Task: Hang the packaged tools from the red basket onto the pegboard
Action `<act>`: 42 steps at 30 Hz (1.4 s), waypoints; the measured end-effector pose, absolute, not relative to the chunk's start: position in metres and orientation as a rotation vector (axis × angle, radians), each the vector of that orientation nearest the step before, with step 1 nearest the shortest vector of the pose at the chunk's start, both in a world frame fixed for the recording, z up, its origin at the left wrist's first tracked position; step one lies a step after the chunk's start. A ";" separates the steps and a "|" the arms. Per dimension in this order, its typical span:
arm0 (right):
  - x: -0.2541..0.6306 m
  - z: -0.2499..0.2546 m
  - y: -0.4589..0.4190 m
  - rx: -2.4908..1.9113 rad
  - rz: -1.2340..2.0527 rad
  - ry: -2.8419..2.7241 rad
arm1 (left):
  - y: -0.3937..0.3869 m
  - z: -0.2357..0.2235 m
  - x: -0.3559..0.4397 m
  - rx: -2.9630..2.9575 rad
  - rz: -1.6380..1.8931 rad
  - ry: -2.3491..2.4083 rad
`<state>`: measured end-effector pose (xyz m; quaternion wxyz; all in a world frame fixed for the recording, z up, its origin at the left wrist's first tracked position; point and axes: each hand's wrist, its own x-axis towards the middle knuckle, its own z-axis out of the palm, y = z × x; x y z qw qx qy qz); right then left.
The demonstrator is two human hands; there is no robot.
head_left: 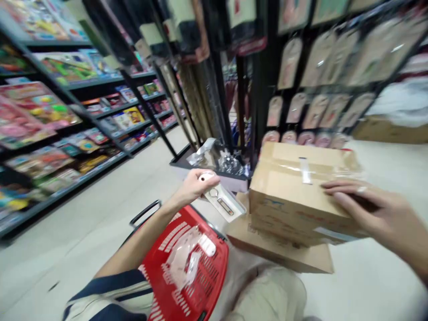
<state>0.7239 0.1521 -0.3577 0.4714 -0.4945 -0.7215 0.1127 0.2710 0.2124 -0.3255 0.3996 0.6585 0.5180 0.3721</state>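
Observation:
My left hand (197,185) pinches the top of a packaged keychain (224,203), a flat pouch with a white card, a ring and a small dark rectangular tag. Below it stands a red shopping basket (214,223) with a black handle; a clear plastic packet (183,267) lies inside. My right hand (364,200), a ring on one finger, is at the top of a taped cardboard box (284,178). Its fingers are stretched out with the thumb apart, and whether they touch the box I cannot tell. A small pale strip (305,171) lies on the box top.
Another cardboard box (267,245) sits under the first. Behind is a black display rack (256,89) with hanging packets (289,67); clear plastic wrap (214,156) lies on its base. Shelves of colourful packaged goods (67,67) line the left. A knee (274,294) shows at the bottom.

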 end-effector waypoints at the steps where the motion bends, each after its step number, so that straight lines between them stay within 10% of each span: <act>1: 0.724 -0.356 0.153 -1.209 0.298 -1.801 | 0.225 -0.305 0.300 1.727 0.913 1.241; 7: 0.721 -0.345 0.162 -1.136 0.629 -1.557 | 0.281 -0.233 0.478 1.875 0.699 0.699; 16: 0.741 -0.379 0.172 -0.920 0.756 -0.646 | 0.309 -0.297 0.683 1.593 0.631 0.502; 42: 0.785 -0.380 0.186 -1.070 0.327 -0.668 | 0.307 -0.323 0.692 1.727 0.694 0.153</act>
